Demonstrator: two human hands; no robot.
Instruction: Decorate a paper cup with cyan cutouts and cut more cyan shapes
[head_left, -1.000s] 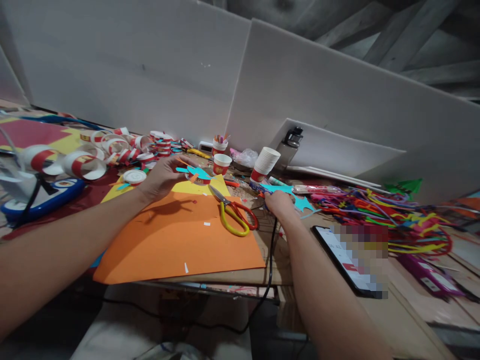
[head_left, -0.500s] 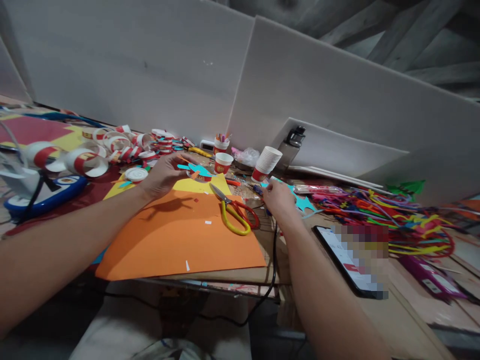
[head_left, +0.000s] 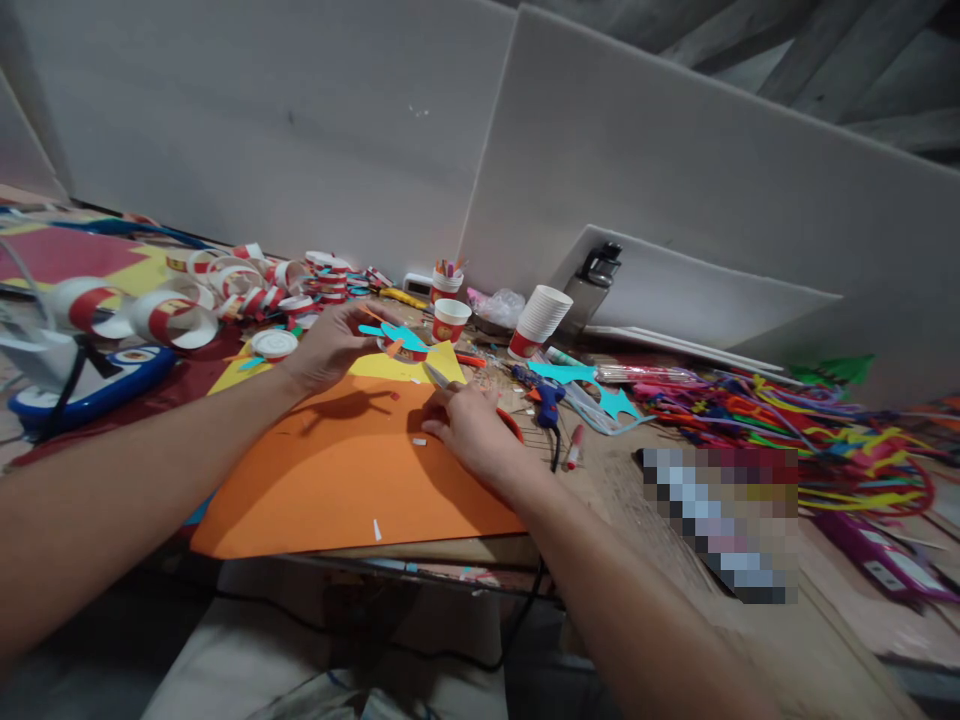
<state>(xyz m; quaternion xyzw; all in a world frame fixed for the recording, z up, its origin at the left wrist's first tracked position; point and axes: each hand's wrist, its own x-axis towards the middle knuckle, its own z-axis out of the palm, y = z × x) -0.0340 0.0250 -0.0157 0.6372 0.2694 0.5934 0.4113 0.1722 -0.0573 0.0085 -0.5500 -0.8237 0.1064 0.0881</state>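
My left hand (head_left: 335, 343) is raised over the far left of the orange paper sheet (head_left: 330, 480). Its fingers pinch a small paper-cup craft piece (head_left: 405, 337) with a turquoise cutout and orange strips on it. On the sheet's right side, my right hand (head_left: 472, 425) is closed over the handles of the scissors (head_left: 437, 374), blade pointing away; a bit of red handle shows beside the hand. A yellow sheet (head_left: 442, 362) lies at the far edge of the orange one. A blue glue gun (head_left: 550, 398) lies right of my right hand, its cord running toward me.
Paper cups (head_left: 540, 318) stand stacked behind, near a dark bottle (head_left: 592, 285). A red marker (head_left: 575, 446), turquoise scraps (head_left: 619, 402), a phone (head_left: 712, 525) and colourful pipe cleaners (head_left: 810, 440) lie right. Curled cup strips (head_left: 176, 318) and a white lid (head_left: 274, 345) are left.
My right hand has moved left from the glue gun, now uncovered on the table, to the scissors. My left hand stays nearly in place with the craft piece.
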